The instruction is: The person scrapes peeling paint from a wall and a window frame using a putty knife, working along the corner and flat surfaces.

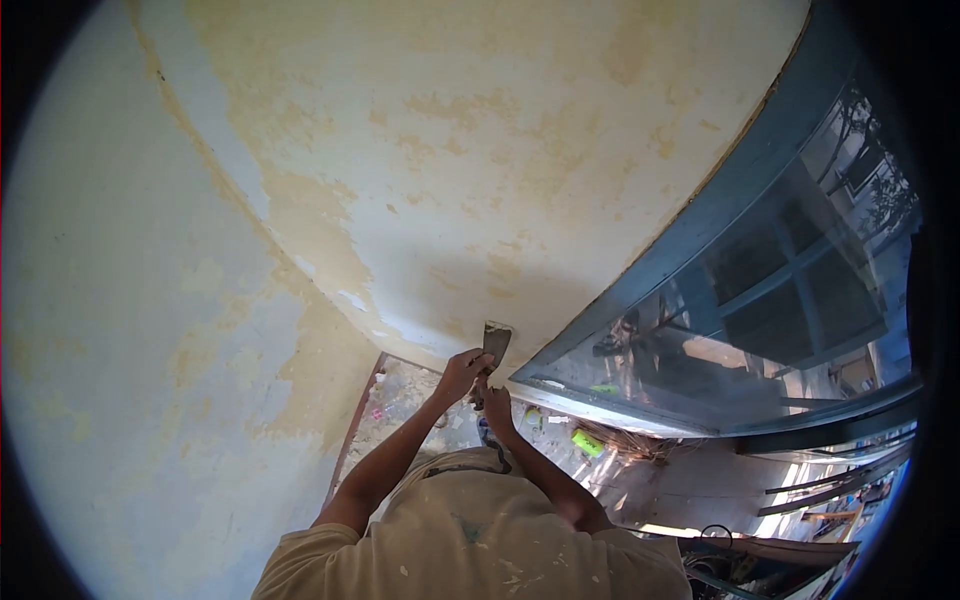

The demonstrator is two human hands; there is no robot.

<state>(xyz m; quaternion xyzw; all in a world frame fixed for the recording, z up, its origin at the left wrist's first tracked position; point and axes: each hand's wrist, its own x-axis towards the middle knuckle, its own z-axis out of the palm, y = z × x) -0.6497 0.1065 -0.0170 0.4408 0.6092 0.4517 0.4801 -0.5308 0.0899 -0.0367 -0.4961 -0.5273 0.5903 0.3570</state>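
Left hand & right hand both clench the scraper handle, blade pressed to the wall just above them; too steep an angle prob gouges the plaster, or a slip skids it right into the window frame.

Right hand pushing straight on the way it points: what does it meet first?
The right hand grips the scraper, whose blade seems to sit against the peeling wall; depth unclear.
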